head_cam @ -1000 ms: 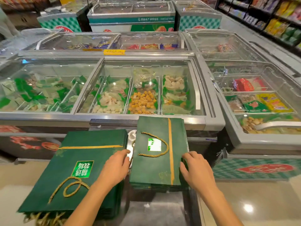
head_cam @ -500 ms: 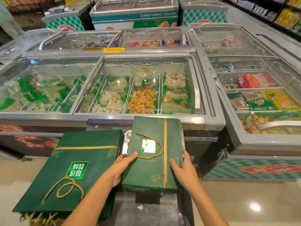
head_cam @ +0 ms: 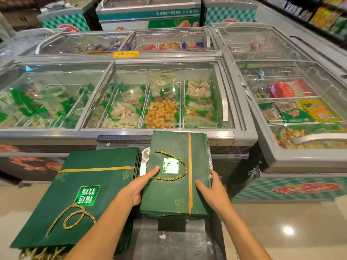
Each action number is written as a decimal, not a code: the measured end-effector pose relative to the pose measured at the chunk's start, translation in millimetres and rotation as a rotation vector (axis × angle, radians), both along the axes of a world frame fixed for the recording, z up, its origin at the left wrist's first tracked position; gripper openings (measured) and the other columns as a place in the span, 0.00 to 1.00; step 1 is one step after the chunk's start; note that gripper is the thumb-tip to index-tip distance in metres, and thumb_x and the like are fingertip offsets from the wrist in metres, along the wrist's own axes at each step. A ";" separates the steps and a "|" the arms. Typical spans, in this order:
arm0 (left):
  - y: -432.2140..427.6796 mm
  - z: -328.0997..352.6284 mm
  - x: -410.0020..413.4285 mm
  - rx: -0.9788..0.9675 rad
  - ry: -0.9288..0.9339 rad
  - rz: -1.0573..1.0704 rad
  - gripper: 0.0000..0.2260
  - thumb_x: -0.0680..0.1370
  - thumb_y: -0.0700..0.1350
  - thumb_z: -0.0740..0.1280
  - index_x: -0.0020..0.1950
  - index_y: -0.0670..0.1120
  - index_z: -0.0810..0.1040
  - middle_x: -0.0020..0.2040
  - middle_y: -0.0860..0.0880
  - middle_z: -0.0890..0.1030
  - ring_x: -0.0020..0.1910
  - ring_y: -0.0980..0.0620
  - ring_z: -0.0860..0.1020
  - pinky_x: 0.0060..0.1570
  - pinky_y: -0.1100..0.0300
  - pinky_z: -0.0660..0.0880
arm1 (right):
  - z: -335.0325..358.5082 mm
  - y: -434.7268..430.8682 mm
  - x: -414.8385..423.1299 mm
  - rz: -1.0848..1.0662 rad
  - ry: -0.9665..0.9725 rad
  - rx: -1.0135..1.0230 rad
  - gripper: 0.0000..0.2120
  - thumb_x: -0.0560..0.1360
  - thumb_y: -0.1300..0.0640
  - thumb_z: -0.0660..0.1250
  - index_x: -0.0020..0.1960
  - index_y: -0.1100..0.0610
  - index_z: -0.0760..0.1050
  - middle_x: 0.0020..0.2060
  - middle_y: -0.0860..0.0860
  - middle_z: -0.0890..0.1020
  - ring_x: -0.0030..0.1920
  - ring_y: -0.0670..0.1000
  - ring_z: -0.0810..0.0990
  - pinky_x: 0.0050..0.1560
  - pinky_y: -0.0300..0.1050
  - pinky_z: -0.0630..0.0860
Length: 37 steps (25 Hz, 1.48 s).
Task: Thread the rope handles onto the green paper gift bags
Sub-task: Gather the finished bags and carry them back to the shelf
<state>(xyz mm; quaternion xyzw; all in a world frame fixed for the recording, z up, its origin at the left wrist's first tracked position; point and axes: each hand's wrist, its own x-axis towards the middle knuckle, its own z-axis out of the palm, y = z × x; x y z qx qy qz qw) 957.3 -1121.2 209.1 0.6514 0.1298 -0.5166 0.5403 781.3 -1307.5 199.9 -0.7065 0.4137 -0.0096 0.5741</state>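
Two stacks of flat green paper gift bags lie on a metal stand. The right stack has a gold rope handle looped on its top bag. My left hand holds that stack's left edge, thumb on top beside the rope and fingers hidden under the edge. My right hand holds the right edge, thumb on the top bag. The left stack lies untouched, a gold rope handle curled on its top bag.
Gold rope ends stick out under the left stack's near edge. Glass-lidded freezer chests full of frozen food stand right behind the metal stand. Another freezer is at the right. Shiny tiled floor lies below right.
Both hands came in from beside the right stack and took hold of its edges, thumbs now on the top bag. The view shifted slightly.
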 end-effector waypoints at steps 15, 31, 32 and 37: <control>-11.2 13.7 -4.1 -0.051 -0.096 -0.057 0.27 0.68 0.53 0.79 0.63 0.42 0.81 0.52 0.41 0.86 0.51 0.42 0.85 0.48 0.50 0.81 | -3.9 -0.5 -12.0 -0.096 -0.144 0.233 0.25 0.81 0.50 0.66 0.74 0.38 0.61 0.59 0.36 0.78 0.57 0.43 0.80 0.57 0.48 0.80; 30.1 65.0 -53.6 -0.179 -0.254 0.080 0.34 0.63 0.52 0.80 0.66 0.43 0.77 0.54 0.41 0.86 0.47 0.43 0.85 0.44 0.50 0.81 | 30.9 -6.5 -26.8 -0.081 -0.363 0.462 0.32 0.68 0.44 0.79 0.67 0.53 0.72 0.54 0.54 0.87 0.50 0.56 0.87 0.46 0.53 0.84; 34.9 70.8 -54.7 -0.177 -0.260 0.093 0.34 0.63 0.52 0.80 0.66 0.43 0.77 0.54 0.41 0.86 0.46 0.43 0.85 0.43 0.51 0.81 | 37.6 -3.7 -24.5 -0.080 -0.383 0.464 0.31 0.68 0.45 0.78 0.67 0.53 0.72 0.53 0.53 0.87 0.49 0.56 0.88 0.44 0.52 0.84; 70.0 118.7 -50.5 -0.197 -0.266 0.106 0.16 0.70 0.54 0.73 0.51 0.44 0.87 0.46 0.42 0.86 0.38 0.45 0.85 0.41 0.54 0.82 | 75.2 25.8 2.3 0.001 -0.445 0.485 0.29 0.70 0.47 0.76 0.67 0.53 0.73 0.52 0.54 0.87 0.49 0.57 0.88 0.42 0.51 0.84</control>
